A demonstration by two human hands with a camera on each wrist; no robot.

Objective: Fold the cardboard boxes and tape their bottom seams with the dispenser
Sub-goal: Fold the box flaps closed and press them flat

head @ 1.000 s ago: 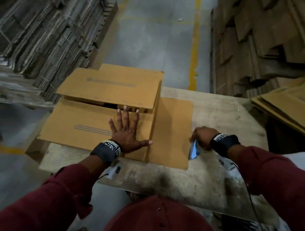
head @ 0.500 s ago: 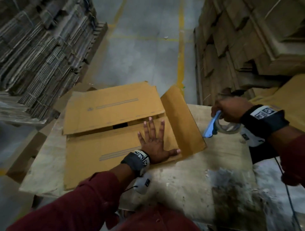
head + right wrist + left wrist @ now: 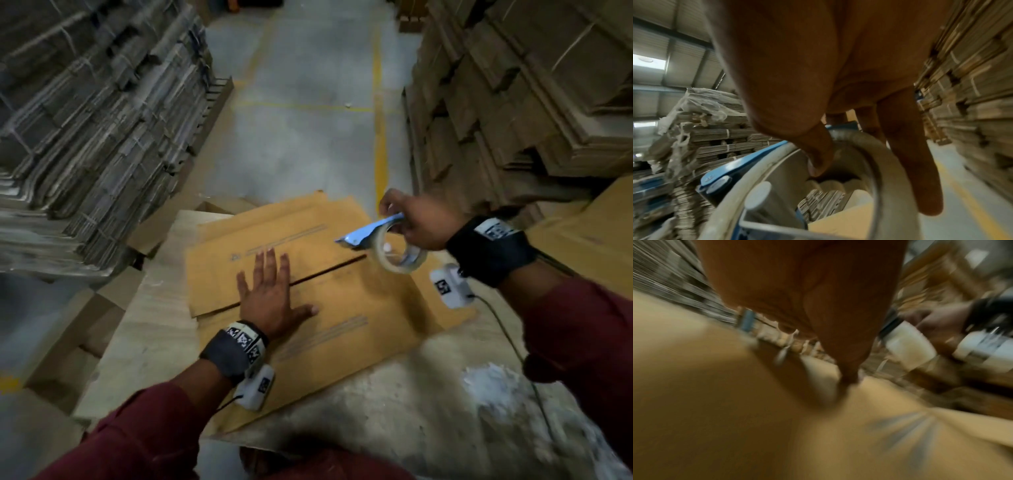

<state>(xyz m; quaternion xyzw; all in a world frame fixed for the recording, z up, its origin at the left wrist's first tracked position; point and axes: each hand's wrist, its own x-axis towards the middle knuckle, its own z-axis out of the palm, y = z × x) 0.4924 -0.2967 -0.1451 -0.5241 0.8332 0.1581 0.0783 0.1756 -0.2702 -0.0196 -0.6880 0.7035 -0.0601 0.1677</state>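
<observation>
The flat brown cardboard box lay on the pale, scuffed wooden table, its two bottom flaps folded shut with a dark seam running between them. The left hand pressed flat on the flaps — fingers straight and spread, across the seam. Above the box's right end, the right hand gripped the blue tape dispenser — its clear tape roll hanging off the cardboard. Stacks of flattened cartons flanked the concrete aisle.

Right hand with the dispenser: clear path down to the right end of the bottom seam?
Probably yes. The right hand holds the tape dispenser just above the seam's right end, nothing between them. The left hand presses the flaps flat farther left, across the seam, so it would block a full pass.
</observation>
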